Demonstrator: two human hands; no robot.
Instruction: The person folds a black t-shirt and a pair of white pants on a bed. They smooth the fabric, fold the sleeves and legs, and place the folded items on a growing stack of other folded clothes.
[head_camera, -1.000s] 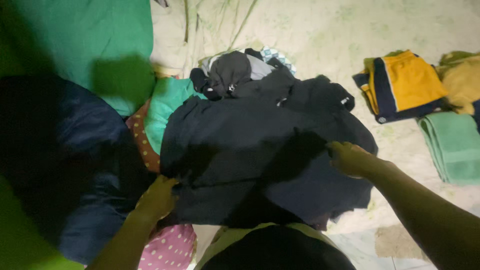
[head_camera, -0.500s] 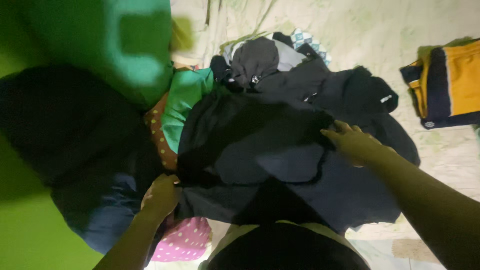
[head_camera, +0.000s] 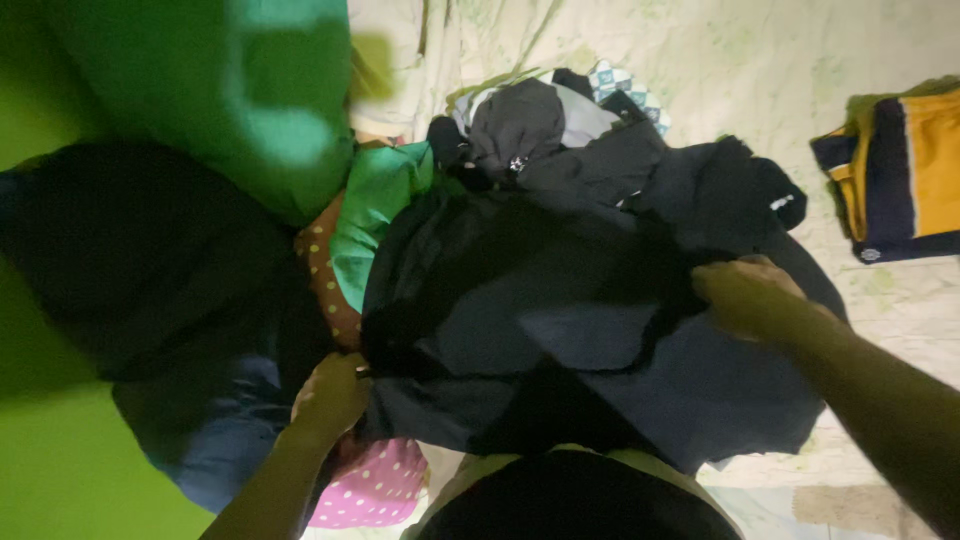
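The fingers of the right hand (head_camera: 748, 295) are curled onto a fold of the dark navy garment (head_camera: 560, 320), which half a second ago was only touched with flat fingers further left. The left hand (head_camera: 328, 395) is clenched on the garment's left edge, as before. One navy garment is spread over the pile on the pale patterned sheet (head_camera: 760, 70). One grey garment (head_camera: 515, 120) lies behind it, one teal cloth (head_camera: 375, 205) to its left, and one folded yellow-and-navy garment (head_camera: 900, 175) well apart at right.
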